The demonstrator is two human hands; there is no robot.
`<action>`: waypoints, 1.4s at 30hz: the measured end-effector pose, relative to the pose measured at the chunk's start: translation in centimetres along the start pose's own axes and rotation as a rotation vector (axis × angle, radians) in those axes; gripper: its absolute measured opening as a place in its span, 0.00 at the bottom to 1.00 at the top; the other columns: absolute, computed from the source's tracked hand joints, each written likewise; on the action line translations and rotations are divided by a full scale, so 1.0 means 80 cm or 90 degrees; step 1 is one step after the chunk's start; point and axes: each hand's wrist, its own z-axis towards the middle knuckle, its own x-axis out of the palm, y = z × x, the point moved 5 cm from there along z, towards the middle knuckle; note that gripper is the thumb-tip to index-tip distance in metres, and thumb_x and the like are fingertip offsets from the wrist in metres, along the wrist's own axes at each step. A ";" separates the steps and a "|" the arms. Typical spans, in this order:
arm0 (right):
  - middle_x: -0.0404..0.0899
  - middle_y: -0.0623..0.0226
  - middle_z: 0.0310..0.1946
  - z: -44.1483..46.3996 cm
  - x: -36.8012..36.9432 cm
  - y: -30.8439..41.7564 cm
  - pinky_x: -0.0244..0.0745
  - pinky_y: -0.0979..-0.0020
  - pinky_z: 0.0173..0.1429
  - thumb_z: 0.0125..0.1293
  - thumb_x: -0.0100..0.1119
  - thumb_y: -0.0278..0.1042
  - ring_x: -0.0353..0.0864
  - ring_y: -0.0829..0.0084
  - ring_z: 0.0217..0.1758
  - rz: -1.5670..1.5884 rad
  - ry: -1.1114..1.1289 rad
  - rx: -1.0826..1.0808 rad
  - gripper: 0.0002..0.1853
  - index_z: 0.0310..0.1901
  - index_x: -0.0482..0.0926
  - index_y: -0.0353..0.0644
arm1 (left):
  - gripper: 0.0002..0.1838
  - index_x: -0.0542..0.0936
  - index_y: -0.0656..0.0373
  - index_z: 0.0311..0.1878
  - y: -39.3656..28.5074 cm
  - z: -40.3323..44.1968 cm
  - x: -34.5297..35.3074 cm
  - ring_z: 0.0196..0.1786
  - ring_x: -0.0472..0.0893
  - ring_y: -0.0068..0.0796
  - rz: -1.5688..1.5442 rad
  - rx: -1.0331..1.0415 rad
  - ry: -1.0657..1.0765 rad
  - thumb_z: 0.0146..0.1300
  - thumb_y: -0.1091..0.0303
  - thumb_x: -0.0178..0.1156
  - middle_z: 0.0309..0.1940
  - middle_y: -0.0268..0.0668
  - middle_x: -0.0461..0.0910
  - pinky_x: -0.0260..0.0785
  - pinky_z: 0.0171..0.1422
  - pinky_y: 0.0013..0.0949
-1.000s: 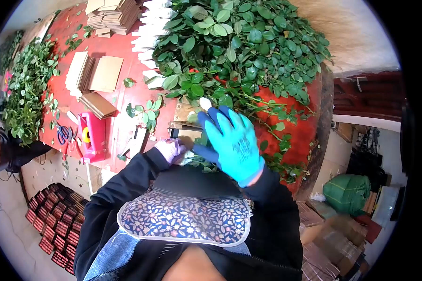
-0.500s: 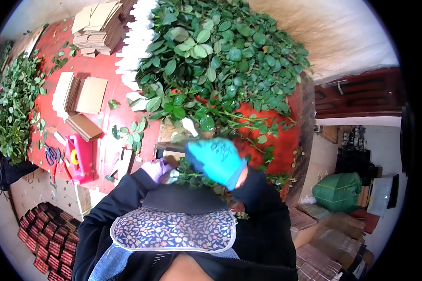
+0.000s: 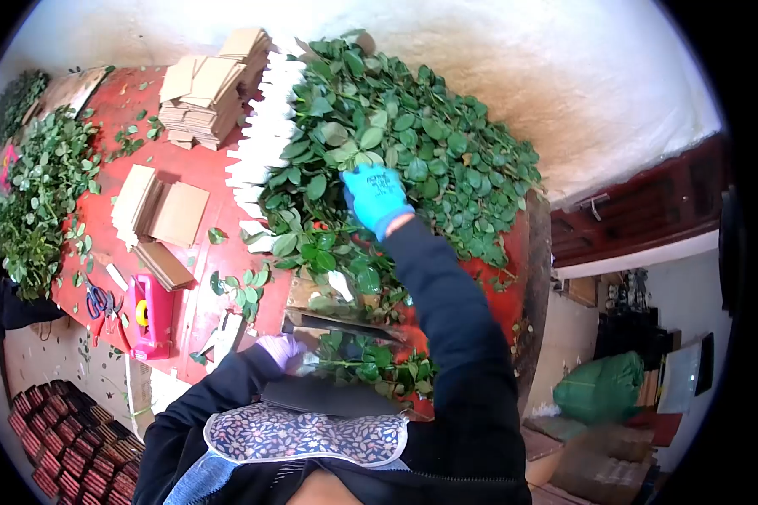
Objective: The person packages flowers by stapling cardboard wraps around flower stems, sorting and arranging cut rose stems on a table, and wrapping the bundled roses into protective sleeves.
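A: Right up at the upper centre of the frame, we have the right hand (image 3: 377, 198) in its teal glove, set down into the big heap of leafy stems (image 3: 446, 151)!

B: And the fingers?

A: Bent down among the leaves. We can't tell whether they pinch a stem.

B: Over to the lower centre, we find the left hand (image 3: 280, 348), lavender glove, curled in by the white end (image 3: 306, 362) of a leafy sprig (image 3: 375, 364). We can't make out whether the fingertips press together on it.

A: Along the heap's left edge, we see a row of white tips (image 3: 261, 139)!

B: Upper left, we've a cardboard stack (image 3: 200, 109) on the red tabletop (image 3: 103, 206); farther down the left side, a pink tape dispenser (image 3: 150, 321), scissors (image 3: 98, 300) near it.
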 end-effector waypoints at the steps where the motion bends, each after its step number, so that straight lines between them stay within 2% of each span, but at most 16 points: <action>1: 0.79 0.60 0.36 0.020 0.017 -0.007 0.74 0.55 0.43 0.61 0.55 0.39 0.80 0.57 0.44 -0.049 0.017 0.056 0.11 0.43 0.80 0.47 | 0.10 0.80 0.54 0.40 0.000 -0.001 -0.003 0.31 0.80 0.46 -0.018 -0.008 0.018 0.59 0.61 0.57 0.28 0.43 0.78 0.72 0.34 0.45; 7: 0.75 0.57 0.49 0.063 0.053 -0.005 0.73 0.50 0.50 0.60 0.59 0.47 0.77 0.55 0.52 -0.121 0.196 0.189 0.20 0.52 0.77 0.49 | 0.12 0.80 0.52 0.45 -0.009 -0.010 -0.030 0.33 0.81 0.45 -0.008 -0.041 0.008 0.61 0.61 0.56 0.30 0.42 0.80 0.74 0.34 0.45; 10: 0.73 0.56 0.52 0.053 0.048 0.003 0.72 0.48 0.51 0.59 0.61 0.50 0.75 0.54 0.53 -0.142 0.204 0.212 0.23 0.54 0.76 0.50 | 0.12 0.79 0.52 0.45 0.002 -0.015 -0.028 0.33 0.81 0.45 0.014 -0.078 0.078 0.60 0.62 0.55 0.30 0.43 0.79 0.73 0.34 0.45; 12: 0.72 0.56 0.53 0.050 0.043 -0.004 0.72 0.49 0.52 0.57 0.62 0.53 0.74 0.55 0.55 -0.125 0.204 0.208 0.26 0.55 0.76 0.51 | 0.21 0.79 0.52 0.52 -0.005 -0.017 -0.038 0.42 0.82 0.44 0.005 -0.101 0.118 0.57 0.53 0.59 0.41 0.43 0.81 0.76 0.43 0.44; 16: 0.72 0.56 0.55 0.033 0.048 0.000 0.69 0.51 0.55 0.54 0.64 0.56 0.73 0.55 0.57 -0.128 0.167 0.175 0.33 0.60 0.71 0.51 | 0.19 0.80 0.52 0.51 -0.001 -0.027 -0.033 0.42 0.82 0.45 -0.021 -0.083 0.075 0.57 0.55 0.59 0.41 0.43 0.82 0.76 0.44 0.44; 21: 0.78 0.56 0.48 0.012 0.042 0.008 0.68 0.52 0.55 0.54 0.65 0.47 0.76 0.54 0.52 0.003 0.187 0.109 0.28 0.55 0.71 0.45 | 0.19 0.80 0.51 0.50 0.048 -0.056 -0.028 0.37 0.82 0.48 -0.209 -0.045 0.124 0.53 0.63 0.62 0.34 0.44 0.83 0.75 0.43 0.43; 23: 0.78 0.57 0.46 -0.004 0.053 0.009 0.68 0.52 0.54 0.54 0.65 0.44 0.77 0.53 0.50 -0.021 0.195 0.080 0.27 0.54 0.71 0.44 | 0.20 0.80 0.52 0.53 0.055 -0.071 -0.088 0.38 0.83 0.44 -0.179 -0.087 0.110 0.56 0.64 0.62 0.37 0.43 0.84 0.75 0.46 0.38; 27: 0.78 0.57 0.40 -0.045 0.056 0.010 0.69 0.54 0.51 0.51 0.62 0.33 0.78 0.55 0.44 0.001 0.104 -0.026 0.23 0.52 0.73 0.47 | 0.13 0.82 0.58 0.44 0.074 -0.074 -0.177 0.32 0.83 0.42 -0.049 -0.170 -0.156 0.55 0.70 0.59 0.28 0.44 0.82 0.75 0.40 0.39; 28: 0.77 0.58 0.38 -0.052 0.031 0.017 0.70 0.55 0.49 0.51 0.62 0.32 0.78 0.55 0.42 0.018 0.076 -0.050 0.22 0.51 0.74 0.49 | 0.13 0.80 0.59 0.45 0.086 -0.067 -0.180 0.36 0.81 0.46 -0.134 -0.253 -0.150 0.54 0.71 0.60 0.31 0.46 0.81 0.73 0.42 0.43; 31: 0.74 0.60 0.36 -0.080 0.001 0.054 0.72 0.57 0.40 0.51 0.60 0.33 0.78 0.57 0.36 0.018 0.021 -0.123 0.18 0.46 0.77 0.53 | 0.17 0.78 0.60 0.49 0.079 -0.049 -0.191 0.37 0.81 0.48 -0.108 -0.210 -0.240 0.53 0.72 0.61 0.34 0.47 0.81 0.73 0.42 0.42; 34: 0.74 0.61 0.35 -0.104 -0.024 0.093 0.72 0.56 0.40 0.53 0.58 0.34 0.78 0.60 0.36 -0.008 0.081 -0.134 0.12 0.41 0.79 0.52 | 0.21 0.76 0.61 0.52 0.053 -0.017 -0.204 0.40 0.80 0.49 0.056 -0.065 -0.348 0.53 0.71 0.62 0.39 0.48 0.80 0.73 0.44 0.43; 36: 0.74 0.63 0.39 -0.112 0.005 0.081 0.70 0.55 0.46 0.48 0.60 0.32 0.77 0.59 0.40 -0.046 0.107 -0.105 0.19 0.46 0.77 0.51 | 0.25 0.74 0.62 0.55 0.059 -0.007 -0.180 0.45 0.78 0.51 -0.029 -0.191 -0.224 0.52 0.72 0.63 0.42 0.49 0.78 0.72 0.48 0.44; 37: 0.74 0.64 0.39 -0.111 0.024 0.065 0.68 0.53 0.50 0.49 0.61 0.32 0.77 0.59 0.41 -0.053 0.153 -0.071 0.20 0.48 0.78 0.52 | 0.30 0.70 0.62 0.61 0.087 -0.007 -0.149 0.51 0.76 0.50 0.023 -0.055 -0.325 0.52 0.74 0.63 0.49 0.50 0.75 0.71 0.52 0.42; 38: 0.75 0.65 0.38 -0.111 0.035 0.046 0.66 0.51 0.55 0.49 0.61 0.32 0.78 0.60 0.42 -0.065 0.193 -0.037 0.22 0.50 0.78 0.52 | 0.35 0.64 0.61 0.66 0.102 0.004 -0.136 0.55 0.75 0.49 -0.092 -0.277 -0.208 0.54 0.73 0.62 0.55 0.50 0.72 0.69 0.59 0.41; 40: 0.76 0.66 0.38 -0.116 0.023 0.045 0.61 0.49 0.60 0.51 0.61 0.31 0.78 0.61 0.43 -0.069 0.134 -0.051 0.23 0.52 0.77 0.53 | 0.34 0.62 0.62 0.67 0.116 0.011 -0.115 0.60 0.74 0.43 0.074 -0.061 -0.339 0.57 0.72 0.61 0.60 0.51 0.69 0.66 0.63 0.38; 42: 0.76 0.66 0.40 -0.116 -0.001 0.062 0.63 0.52 0.60 0.51 0.60 0.31 0.77 0.61 0.43 -0.033 0.057 -0.075 0.24 0.53 0.77 0.53 | 0.33 0.59 0.62 0.69 0.127 0.012 -0.109 0.58 0.75 0.36 -0.280 -0.220 -0.279 0.60 0.75 0.58 0.62 0.48 0.68 0.66 0.62 0.35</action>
